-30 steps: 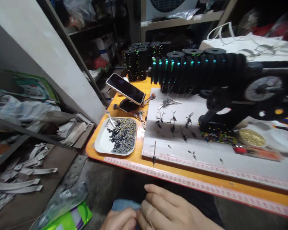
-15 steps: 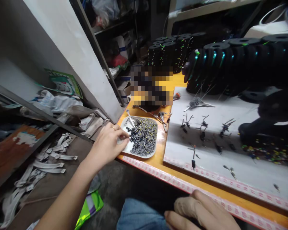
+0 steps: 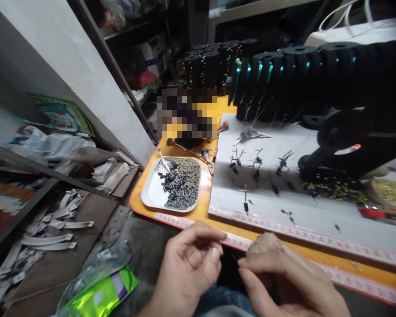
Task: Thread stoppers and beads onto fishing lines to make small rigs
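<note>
The orange table (image 3: 225, 105) spreads beyond the hands, with the white board (image 3: 310, 215) at one o'clock from them and the pale tray (image 3: 152, 189) at eleven, near enough for a short reach. Just short of the table's edge, the left hand (image 3: 189, 264) sits at nine o'clock from the right hand (image 3: 284, 277); keeping both low and close like this should steady fine work. The left thumb lies close against curled fingers, and I cannot tell whether they pinch anything. The right thumb and forefinger are nipped together on a thin dark strand (image 3: 235, 259), which pokes towards eleven o'clock in the gap between the hands. A light grip close to its tip should stop it bending. The smallest things, grey and black parts (image 3: 183, 189), lie heaped in the tray.
</note>
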Tool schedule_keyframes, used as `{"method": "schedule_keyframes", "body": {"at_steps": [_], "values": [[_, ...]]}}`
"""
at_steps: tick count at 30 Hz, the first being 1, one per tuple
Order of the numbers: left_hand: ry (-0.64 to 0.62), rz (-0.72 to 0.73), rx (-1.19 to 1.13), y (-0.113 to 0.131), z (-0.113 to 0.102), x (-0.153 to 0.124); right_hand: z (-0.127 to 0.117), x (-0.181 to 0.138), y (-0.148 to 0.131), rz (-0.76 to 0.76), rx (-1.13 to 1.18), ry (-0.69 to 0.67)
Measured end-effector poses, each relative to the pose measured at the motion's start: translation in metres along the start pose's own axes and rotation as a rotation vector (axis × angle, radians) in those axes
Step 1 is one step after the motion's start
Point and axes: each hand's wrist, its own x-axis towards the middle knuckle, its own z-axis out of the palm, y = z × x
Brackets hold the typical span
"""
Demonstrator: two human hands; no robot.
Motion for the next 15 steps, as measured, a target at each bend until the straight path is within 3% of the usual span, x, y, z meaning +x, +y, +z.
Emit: {"method": "schedule_keyframes", "body": {"at_steps": [5,10,15], "values": [[-0.115,-0.159,-0.471,-0.023,0.013,0.000,-0.004,0.001,-0.008,0.150,0.178,-0.140],[-0.103,-0.317,-0.524,-0.018,0.012,-0.004,-0.007,0.003,-0.016,0.341,0.270,-0.252],[-0.087,-0.358,-0.520,-0.019,0.010,-0.009,-0.008,0.005,-0.021,0.390,0.299,-0.264]]}}
